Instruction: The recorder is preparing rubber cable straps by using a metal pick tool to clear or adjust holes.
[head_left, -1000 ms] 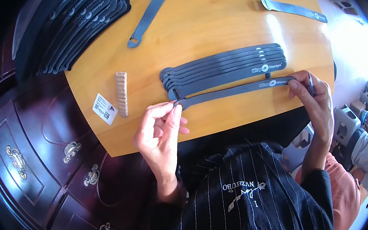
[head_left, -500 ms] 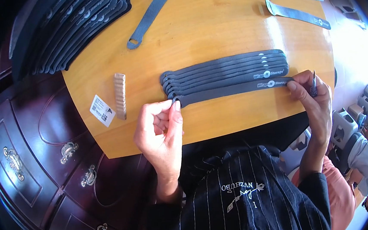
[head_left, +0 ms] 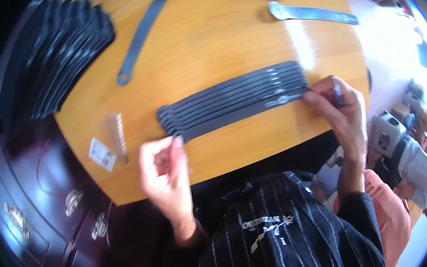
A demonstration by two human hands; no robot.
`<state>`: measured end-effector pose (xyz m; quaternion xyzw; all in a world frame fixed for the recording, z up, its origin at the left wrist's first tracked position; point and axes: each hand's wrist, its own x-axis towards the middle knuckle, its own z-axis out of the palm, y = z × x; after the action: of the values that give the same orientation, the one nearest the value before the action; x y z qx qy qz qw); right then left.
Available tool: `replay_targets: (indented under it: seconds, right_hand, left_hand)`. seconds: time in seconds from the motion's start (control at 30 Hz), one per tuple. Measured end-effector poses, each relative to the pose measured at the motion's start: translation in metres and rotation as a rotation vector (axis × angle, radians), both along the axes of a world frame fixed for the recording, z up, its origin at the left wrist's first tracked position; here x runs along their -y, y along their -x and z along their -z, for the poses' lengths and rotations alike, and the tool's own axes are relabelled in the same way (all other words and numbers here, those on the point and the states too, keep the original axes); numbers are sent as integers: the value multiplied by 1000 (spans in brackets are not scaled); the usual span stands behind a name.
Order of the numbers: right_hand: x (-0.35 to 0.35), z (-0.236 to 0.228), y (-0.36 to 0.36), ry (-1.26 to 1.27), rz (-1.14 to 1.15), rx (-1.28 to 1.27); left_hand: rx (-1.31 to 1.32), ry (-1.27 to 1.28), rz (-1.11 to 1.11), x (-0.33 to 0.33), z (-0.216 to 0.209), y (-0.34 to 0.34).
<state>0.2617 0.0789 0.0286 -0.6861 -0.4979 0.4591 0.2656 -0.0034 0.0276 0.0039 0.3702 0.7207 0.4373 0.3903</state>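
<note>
Several dark grey hook-and-loop straps (head_left: 230,93) lie overlapping in a fanned row on the wooden table, their slotted ends to the left. The nearest strap (head_left: 228,124) runs along the front of this row. My left hand (head_left: 166,167) pinches its slotted left end between thumb and index finger. My right hand (head_left: 339,111) pinches its right end. A small dark tool (head_left: 338,93) with a shiny tip sticks up among my right fingers; blur hides its exact kind.
A large pile of dark straps (head_left: 62,55) stands far left. A single strap (head_left: 141,39) lies behind the row; two lighter grey straps (head_left: 314,15) are far right. A white label (head_left: 102,154) and a narrow ridged strip (head_left: 118,138) rest near the left edge. Dark drawers (head_left: 33,198) stand beside the table.
The nearest strap has come up against the row, closing the gap at its right end. Both hands keep their pinch. The whole view has shifted and tilted, and is blurrier.
</note>
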Motion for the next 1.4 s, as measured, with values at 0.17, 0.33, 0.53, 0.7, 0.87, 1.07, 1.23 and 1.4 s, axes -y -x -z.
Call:
replay_targets:
  seconds: [0.17, 0.33, 0.53, 0.7, 0.87, 1.07, 1.23, 1.4]
  right_hand:
    - [-1, 18, 3, -124, -41, 21]
    - [-5, 13, -2, -130, -107, 119]
    - [-8, 9, -1, -161, -104, 169]
    - [-8, 14, 1, -166, -114, 192]
    - [-13, 12, 3, -167, -111, 178]
    - [-10, -11, 18, -152, -174, 234]
    - [-15, -3, 34, -270, -394, 197]
    - [-18, 9, 33, -253, -383, 264]
  left_hand:
    - [-91, -15, -13, 5, 4, 6]
    - [-117, -19, 24, 0, 4, 3]
    - [-124, -10, 17, -4, 1, 0]
    - [-123, -24, 5, -4, 0, 2]
    - [-70, 149, 100, -9, -13, 11]
    - [123, 237, 65, -16, -17, 20]
    - [81, 126, 70, -11, -29, 10]
    - [283, 177, 169, -19, -12, 12]
